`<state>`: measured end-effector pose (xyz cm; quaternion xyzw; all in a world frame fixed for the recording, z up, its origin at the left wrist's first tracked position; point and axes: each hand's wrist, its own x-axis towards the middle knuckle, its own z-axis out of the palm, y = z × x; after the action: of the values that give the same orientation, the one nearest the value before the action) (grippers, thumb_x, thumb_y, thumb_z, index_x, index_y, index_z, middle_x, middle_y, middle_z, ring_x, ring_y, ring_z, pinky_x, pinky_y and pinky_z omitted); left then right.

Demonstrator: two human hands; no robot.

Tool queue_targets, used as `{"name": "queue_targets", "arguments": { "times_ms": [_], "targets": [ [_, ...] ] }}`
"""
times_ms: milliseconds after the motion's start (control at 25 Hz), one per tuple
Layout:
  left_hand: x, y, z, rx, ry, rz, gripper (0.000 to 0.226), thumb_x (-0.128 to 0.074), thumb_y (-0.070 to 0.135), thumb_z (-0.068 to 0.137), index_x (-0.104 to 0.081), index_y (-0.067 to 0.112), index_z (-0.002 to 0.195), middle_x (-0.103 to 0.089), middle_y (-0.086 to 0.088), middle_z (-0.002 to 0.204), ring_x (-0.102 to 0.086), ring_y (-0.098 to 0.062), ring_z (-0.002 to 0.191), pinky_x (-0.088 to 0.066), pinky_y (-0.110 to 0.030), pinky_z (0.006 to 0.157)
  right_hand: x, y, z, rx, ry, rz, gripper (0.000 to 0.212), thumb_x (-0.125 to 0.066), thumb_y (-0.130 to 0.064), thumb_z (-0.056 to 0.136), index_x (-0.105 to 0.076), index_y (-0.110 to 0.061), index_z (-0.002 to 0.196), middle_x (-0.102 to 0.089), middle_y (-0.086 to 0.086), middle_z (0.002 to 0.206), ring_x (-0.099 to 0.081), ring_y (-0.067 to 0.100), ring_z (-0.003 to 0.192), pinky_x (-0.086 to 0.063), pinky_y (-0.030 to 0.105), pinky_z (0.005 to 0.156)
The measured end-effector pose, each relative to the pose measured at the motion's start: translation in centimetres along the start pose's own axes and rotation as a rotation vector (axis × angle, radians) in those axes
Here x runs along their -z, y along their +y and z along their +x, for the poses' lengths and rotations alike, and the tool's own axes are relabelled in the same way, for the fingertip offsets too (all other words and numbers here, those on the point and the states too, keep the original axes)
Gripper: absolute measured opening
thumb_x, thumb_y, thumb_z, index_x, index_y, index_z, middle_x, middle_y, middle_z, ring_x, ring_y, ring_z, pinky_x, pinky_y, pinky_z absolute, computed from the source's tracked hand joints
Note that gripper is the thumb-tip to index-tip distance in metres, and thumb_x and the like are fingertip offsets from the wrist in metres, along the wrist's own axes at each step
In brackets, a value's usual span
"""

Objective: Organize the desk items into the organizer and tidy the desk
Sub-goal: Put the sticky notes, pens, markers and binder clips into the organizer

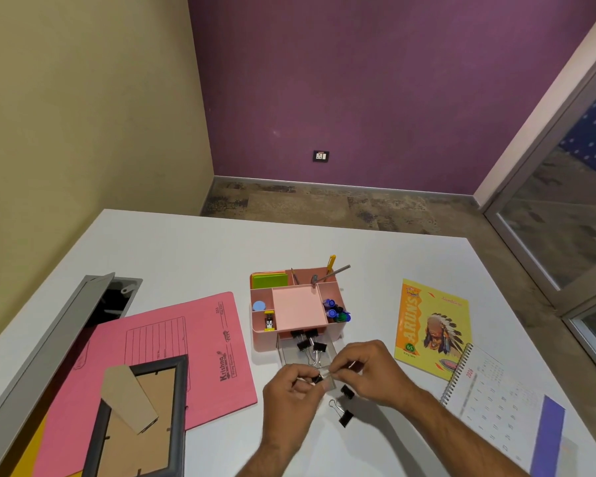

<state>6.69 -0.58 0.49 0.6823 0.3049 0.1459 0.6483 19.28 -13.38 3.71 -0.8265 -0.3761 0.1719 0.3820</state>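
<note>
A pink desk organizer [334, 333] stands mid-table with green sticky notes, pens, blue markers and a small stapler in its compartments. Its clear drawer [288, 356] is pulled out toward me and holds several black binder clips [311, 343]. My left hand [289, 395] and my right hand [370, 371] meet just in front of the drawer, both pinching one black binder clip [319, 378] between the fingertips. Two more binder clips [347, 392] lie loose on the table under my right hand, the nearer one [345, 417] with its wire loop pointing left.
A pink file folder [193, 342] lies left, with a dark picture frame [141, 418] face down on its near corner. A yellow notebook [430, 327] and a spiral calendar [496, 401] lie right. An open grey cable hatch [93, 304] sits at the far left.
</note>
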Motion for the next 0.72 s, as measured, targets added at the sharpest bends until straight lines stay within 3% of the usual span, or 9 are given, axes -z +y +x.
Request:
{"name": "queue_targets", "arguments": {
  "times_ms": [160, 280, 400, 520, 720],
  "targets": [
    [1.4, 1.5, 2.0, -0.301, 0.080, 0.229, 0.021, -0.083, 0.009, 0.071, -0.071, 0.024, 0.080, -0.064, 0.015, 0.079, -0.063, -0.005, 0.072, -0.055, -0.020, 0.067, -0.8, 0.6, -0.5, -0.020, 0.270, 0.018, 0.013, -0.078, -0.012, 0.073, -0.077, -0.020, 0.082, -0.074, -0.014, 0.080, -0.069, 0.005, 0.070, -0.056, 0.021, 0.063],
    [2.6, 1.6, 3.9, -0.417, 0.073, 0.500, 0.019, -0.079, 0.013, 0.074, -0.073, 0.023, 0.089, -0.063, 0.017, 0.090, -0.060, -0.001, 0.079, -0.050, -0.017, 0.071, -1.5, 3.0, -1.9, -0.213, 0.346, -0.056, 0.008, -0.076, -0.018, 0.073, -0.074, -0.025, 0.075, -0.071, -0.016, 0.072, -0.066, 0.005, 0.067, -0.057, 0.029, 0.065],
    [3.1, 1.3, 5.3, -0.539, -0.096, 0.830, 0.019, -0.078, 0.010, 0.071, -0.072, 0.021, 0.085, -0.064, 0.008, 0.085, -0.059, -0.009, 0.080, -0.047, -0.021, 0.058, -2.2, 4.9, -3.4, -0.348, 0.130, -0.227, 0.021, -0.068, -0.023, 0.076, -0.074, -0.028, 0.095, -0.066, -0.019, 0.085, -0.062, 0.000, 0.078, -0.054, 0.028, 0.078],
    [2.7, 1.9, 6.4, -0.610, -0.236, 1.150, 0.025, -0.088, 0.013, 0.054, -0.072, 0.019, 0.072, -0.061, 0.005, 0.072, -0.063, -0.017, 0.069, -0.045, -0.024, 0.045, -3.0, 5.7, -4.1, -0.279, -0.147, -0.375, 0.040, -0.057, -0.024, 0.084, -0.059, -0.034, 0.123, -0.053, -0.015, 0.096, -0.056, 0.009, 0.092, -0.046, 0.027, 0.079],
    [2.0, 1.8, 7.2, -0.692, -0.381, 1.358, 0.024, -0.091, 0.019, 0.051, -0.075, 0.020, 0.070, -0.064, 0.002, 0.067, -0.062, -0.021, 0.074, -0.049, -0.037, 0.064, -2.9, 6.0, -3.7, -0.220, -0.192, -0.585, 0.023, -0.051, -0.026, 0.090, -0.058, -0.029, 0.112, -0.056, -0.003, 0.104, -0.058, 0.020, 0.099, -0.045, 0.033, 0.071]
  ]
}}
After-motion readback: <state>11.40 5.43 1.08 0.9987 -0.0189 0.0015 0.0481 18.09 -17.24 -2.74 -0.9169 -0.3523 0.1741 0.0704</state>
